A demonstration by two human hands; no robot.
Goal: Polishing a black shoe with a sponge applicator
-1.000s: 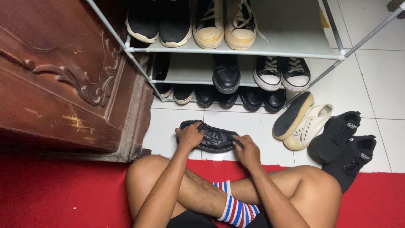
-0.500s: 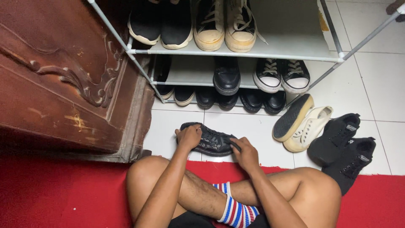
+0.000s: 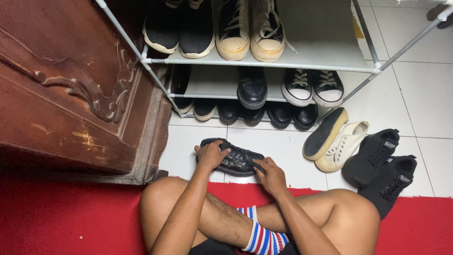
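While the person sits cross-legged on the red rug [image 3: 71, 222], both hands are on a black shoe [image 3: 236, 159] in the middle of the frame. The black shoe lies on the white tile floor [image 3: 424, 89], just past the rug's edge, with its toe pointing to the right. The left hand [image 3: 211, 155] sits on the heel end, and its fingers curl over the top of the shoe and grip it. The right hand [image 3: 270, 174] is at the toe end, with its fingers bent around the front of the shoe and holding it.

A striped sock [image 3: 262, 233] in red, white and blue shows at the bottom, between the person's legs.

A shoe rack [image 3: 325, 59] with grey shelves fills the top of the frame. Cream high-top shoes [image 3: 250, 33] stand on its upper shelf, and dark shoes stand on the shelves below.

To the right of the black shoe, a pair of white shoes [image 3: 337, 141] leans on the floor, one showing its dark sole. Two black sneakers [image 3: 382, 165] lie further right, one partly on the rug. A big brown carved wooden cabinet [image 3: 71, 85] fills the left side.
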